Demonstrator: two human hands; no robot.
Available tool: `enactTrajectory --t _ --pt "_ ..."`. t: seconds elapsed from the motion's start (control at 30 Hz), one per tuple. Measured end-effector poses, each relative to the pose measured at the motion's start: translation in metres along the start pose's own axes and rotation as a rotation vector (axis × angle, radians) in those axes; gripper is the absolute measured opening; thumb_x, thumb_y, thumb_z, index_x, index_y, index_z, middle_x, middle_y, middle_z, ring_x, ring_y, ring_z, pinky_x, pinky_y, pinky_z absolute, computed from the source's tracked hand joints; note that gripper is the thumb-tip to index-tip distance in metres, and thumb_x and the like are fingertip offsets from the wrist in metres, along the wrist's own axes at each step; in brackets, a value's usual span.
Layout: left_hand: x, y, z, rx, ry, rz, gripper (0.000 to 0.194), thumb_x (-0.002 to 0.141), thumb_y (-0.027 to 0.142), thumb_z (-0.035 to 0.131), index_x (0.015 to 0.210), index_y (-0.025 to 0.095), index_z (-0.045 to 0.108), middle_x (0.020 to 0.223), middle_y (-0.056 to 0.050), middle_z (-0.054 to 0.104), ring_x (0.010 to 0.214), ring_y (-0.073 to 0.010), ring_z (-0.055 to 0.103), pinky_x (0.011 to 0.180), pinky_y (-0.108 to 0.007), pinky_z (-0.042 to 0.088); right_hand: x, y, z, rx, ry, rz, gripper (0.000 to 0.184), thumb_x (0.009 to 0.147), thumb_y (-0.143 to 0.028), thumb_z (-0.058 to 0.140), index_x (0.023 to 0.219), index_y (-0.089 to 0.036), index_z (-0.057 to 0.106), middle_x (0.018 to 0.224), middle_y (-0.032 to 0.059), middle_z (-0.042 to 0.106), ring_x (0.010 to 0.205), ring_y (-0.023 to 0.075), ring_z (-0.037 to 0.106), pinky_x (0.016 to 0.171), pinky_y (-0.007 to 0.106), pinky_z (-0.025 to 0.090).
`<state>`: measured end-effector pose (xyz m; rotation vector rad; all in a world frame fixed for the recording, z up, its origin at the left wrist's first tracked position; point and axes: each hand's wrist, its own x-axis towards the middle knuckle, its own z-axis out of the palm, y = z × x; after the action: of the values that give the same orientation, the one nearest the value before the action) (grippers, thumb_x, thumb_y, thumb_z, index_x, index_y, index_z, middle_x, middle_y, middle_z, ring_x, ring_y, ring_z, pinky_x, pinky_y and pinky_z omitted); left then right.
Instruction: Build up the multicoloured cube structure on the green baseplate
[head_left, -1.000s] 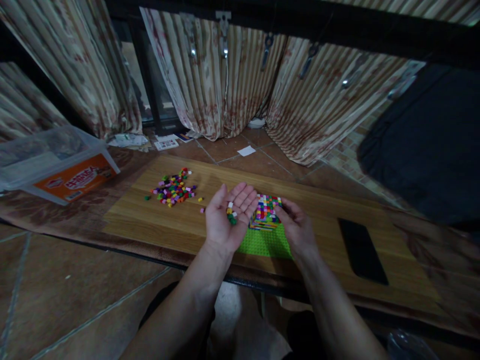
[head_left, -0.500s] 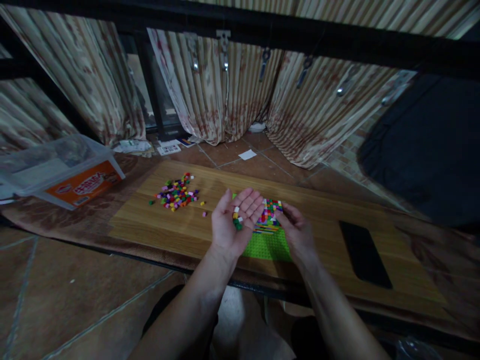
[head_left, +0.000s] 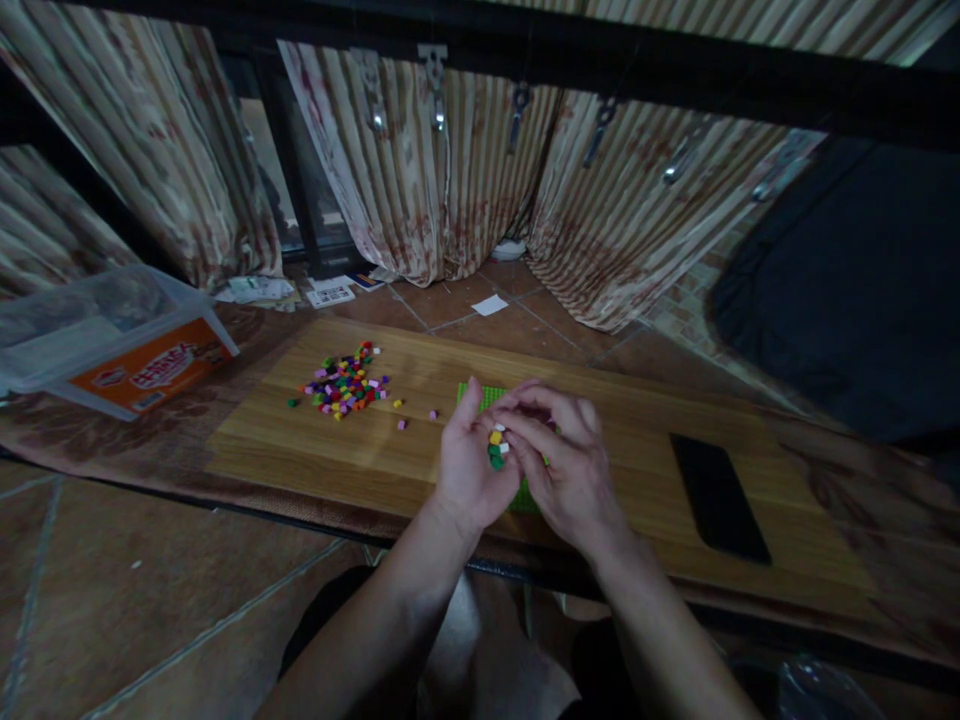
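My left hand (head_left: 480, 470) is palm up and cupped, holding several small toy bricks (head_left: 496, 438) in yellow, white and green. Over it bends my right hand (head_left: 566, 460), its fingers drawn together and their tips in the left palm beside a white brick (head_left: 499, 427). Whether those fingertips grip a brick is hidden. Beneath both hands lies a bright green studded baseplate (head_left: 487, 394). The coloured bricks built up on it are almost wholly covered by the right hand.
A loose pile of coloured bricks (head_left: 349, 383) lies on the wooden board (head_left: 300, 455) to the left, with a few strays nearer the hands. A black phone-like slab (head_left: 720, 498) rests at right. Far left stands a clear plastic tub (head_left: 112, 340) with an orange label.
My right hand has moved left from the built bricks on the baseplate to the left palm. The left hand still holds its bricks. The view has shifted slightly.
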<state>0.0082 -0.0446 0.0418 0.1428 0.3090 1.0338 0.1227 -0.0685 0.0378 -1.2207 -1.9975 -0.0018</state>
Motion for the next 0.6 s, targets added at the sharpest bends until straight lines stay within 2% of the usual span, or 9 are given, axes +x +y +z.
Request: enactTrajectory --t 0.13,0.23,0.33,0.43,0.5,0.6 --pt "-0.001 -0.002 0.001 0.018 0.002 -0.016 0.054 0.091 0.053 0.04 0.099 0.009 0.07 0.108 -0.015 0.07 0.112 -0.023 0.062 0.094 -0.028 0.047 0.0 0.004 0.003 -0.021 0.002 0.012 0.018 0.09 -0.025 0.057 0.101 -0.029 0.071 0.111 0.005 0.067 0.106 0.0248 0.056 0.089 0.044 0.046" --pt "-0.001 -0.002 0.002 0.024 0.005 -0.012 0.054 0.092 0.052 0.04 0.101 0.007 0.069 0.113 -0.017 0.068 0.111 -0.022 0.063 0.092 -0.026 0.048 -0.001 0.006 -0.001 0.054 0.032 0.06 0.015 0.089 -0.025 0.058 0.096 -0.026 0.071 0.105 0.0047 0.07 0.103 0.0233 0.06 0.089 0.043 0.047" --pt "0.0 0.003 0.002 0.012 0.018 0.036 0.055 0.091 0.051 0.04 0.101 0.006 0.068 0.115 -0.019 0.068 0.112 -0.0233 0.062 0.094 -0.028 0.049 -0.002 0.01 -0.007 0.238 0.155 0.228 0.013 0.088 -0.025 0.059 0.096 -0.025 0.069 0.095 0.0033 0.073 0.089 0.0192 0.067 0.081 0.037 0.053" --pt "0.003 0.012 -0.002 -0.004 0.038 0.098 0.052 0.089 0.05 0.045 0.101 0.006 0.069 0.111 -0.018 0.07 0.112 -0.0252 0.063 0.098 -0.035 0.047 -0.003 0.021 -0.012 0.407 0.314 0.417 0.009 0.081 -0.028 0.067 0.086 -0.022 0.071 0.08 0.0024 0.074 0.072 0.0174 0.069 0.07 0.033 0.056" --pt "0.004 0.017 -0.005 -0.012 0.076 0.152 0.046 0.088 0.047 0.049 0.099 0.008 0.07 0.105 -0.016 0.072 0.109 -0.0247 0.064 0.1 -0.036 0.047 -0.005 0.03 -0.013 0.458 0.337 0.487 0.01 0.075 -0.029 0.072 0.08 -0.02 0.072 0.075 0.0018 0.074 0.068 0.0171 0.068 0.066 0.032 0.056" --pt "0.005 0.022 -0.009 -0.027 0.163 0.223 0.038 0.086 0.042 0.053 0.095 0.01 0.071 0.096 -0.013 0.074 0.104 -0.0227 0.066 0.099 -0.036 0.047 -0.01 0.044 -0.011 0.508 0.276 0.547 0.012 0.072 -0.031 0.075 0.077 -0.021 0.074 0.074 0.0016 0.074 0.067 0.0171 0.067 0.063 0.031 0.056"
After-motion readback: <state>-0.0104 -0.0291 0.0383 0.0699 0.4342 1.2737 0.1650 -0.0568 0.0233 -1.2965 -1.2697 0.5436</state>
